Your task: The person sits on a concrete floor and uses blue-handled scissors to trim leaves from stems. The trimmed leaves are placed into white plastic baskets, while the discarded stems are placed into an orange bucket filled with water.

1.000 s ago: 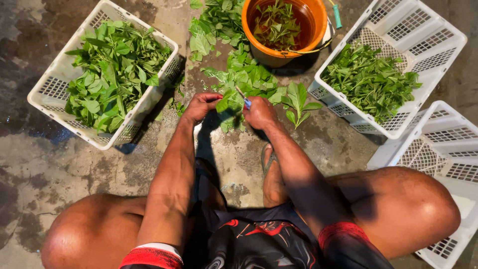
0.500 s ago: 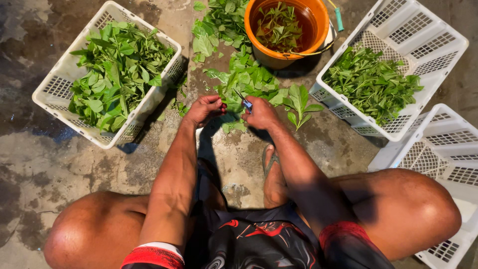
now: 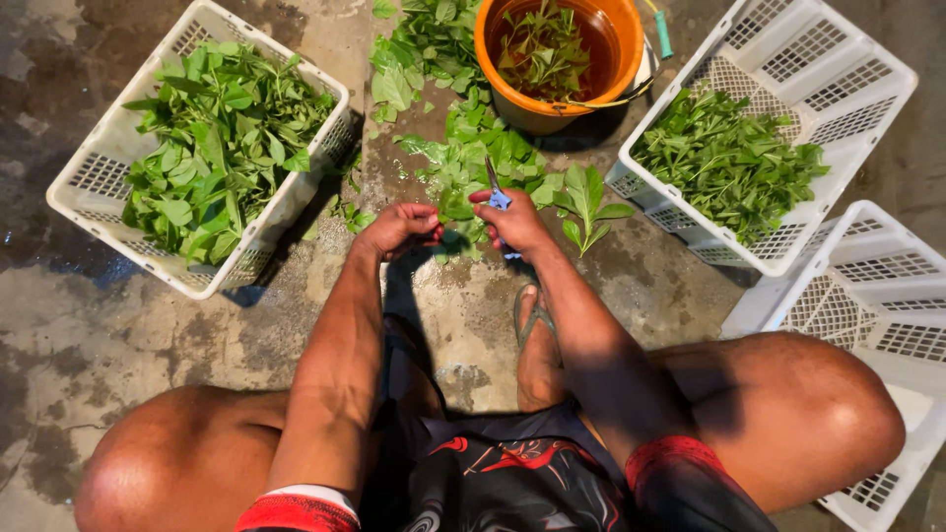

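Note:
My right hand (image 3: 514, 222) grips small scissors (image 3: 496, 189) with blue handles, blades pointing away from me into a leafy green sprig (image 3: 455, 202). My left hand (image 3: 399, 227) pinches the stem end of that sprig. Both hands hover just above the concrete floor, at the near edge of a loose pile of green leaves (image 3: 463, 148). A cut sprig with broad leaves (image 3: 586, 197) lies right of my right hand.
A white slatted basket (image 3: 99, 177) of broad leaves stands at left. An orange bucket (image 3: 626, 44) holds water and stems at the top. A white basket (image 3: 847, 108) of trimmed greens is at right, another empty basket (image 3: 887, 325) below it. My knees and sandalled foot (image 3: 537, 340) are near.
The view has shifted slightly. My hands have stayed at the pile's edge, and the scissors now stand more upright against the sprig.

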